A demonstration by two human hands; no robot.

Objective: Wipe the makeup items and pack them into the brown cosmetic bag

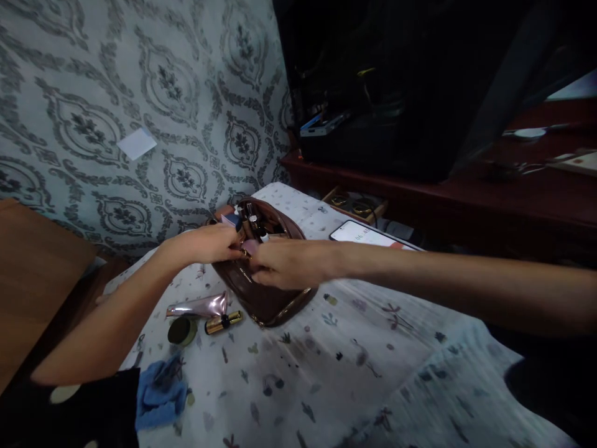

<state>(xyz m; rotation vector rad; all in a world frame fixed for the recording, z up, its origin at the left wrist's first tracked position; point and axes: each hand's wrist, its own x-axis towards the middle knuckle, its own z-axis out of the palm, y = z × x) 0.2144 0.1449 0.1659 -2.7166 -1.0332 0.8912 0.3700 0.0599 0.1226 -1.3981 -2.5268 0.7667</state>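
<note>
A brown cosmetic bag [280, 305] lies unzipped on the cloth-covered table, with several tubes and bottles inside. Both hands meet at its front edge. My left hand [218, 241] is bent over the bag's left side, fingers closed; what they grip is hidden. From the right, my right hand [284, 262] reaches across the opening with curled fingers. A small pink item [250, 247] shows between the hands at the right fingertips; its kind and who grips it are unclear. Left of the bag lie a shiny pink tube [200, 307], a gold-and-black tube [224, 322] and a dark-lidded round jar [181, 331].
A phone [368, 234] with a lit screen lies behind my right forearm. A blue cloth [161, 392] sits near the front left. At the back, a wooden box [357, 204] stands beneath a dark red shelf [448, 205]. Patterned wallpaper rises behind the table.
</note>
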